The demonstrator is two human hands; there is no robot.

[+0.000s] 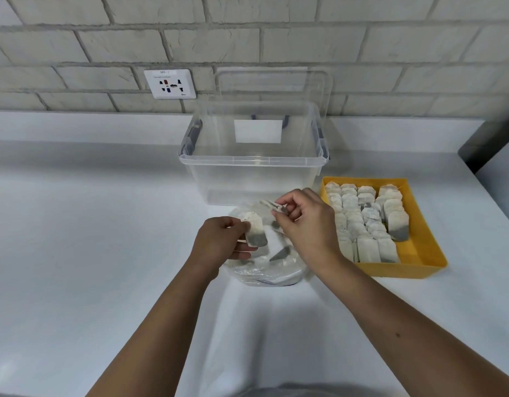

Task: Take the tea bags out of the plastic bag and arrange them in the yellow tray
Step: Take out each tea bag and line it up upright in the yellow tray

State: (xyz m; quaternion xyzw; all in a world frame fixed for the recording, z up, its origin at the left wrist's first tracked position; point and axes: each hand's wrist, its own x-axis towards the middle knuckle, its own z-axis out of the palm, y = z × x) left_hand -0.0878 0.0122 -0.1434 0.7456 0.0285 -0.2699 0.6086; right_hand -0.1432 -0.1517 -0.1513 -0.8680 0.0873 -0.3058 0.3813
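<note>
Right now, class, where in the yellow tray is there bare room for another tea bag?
The yellow tray is bare along its right wall and near right corner, beside the last row of tea bags. The left and middle are packed tight.

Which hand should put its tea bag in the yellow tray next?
Right. The right hand holds a tea bag and is beside the yellow tray; the left hand is farther away.
</note>
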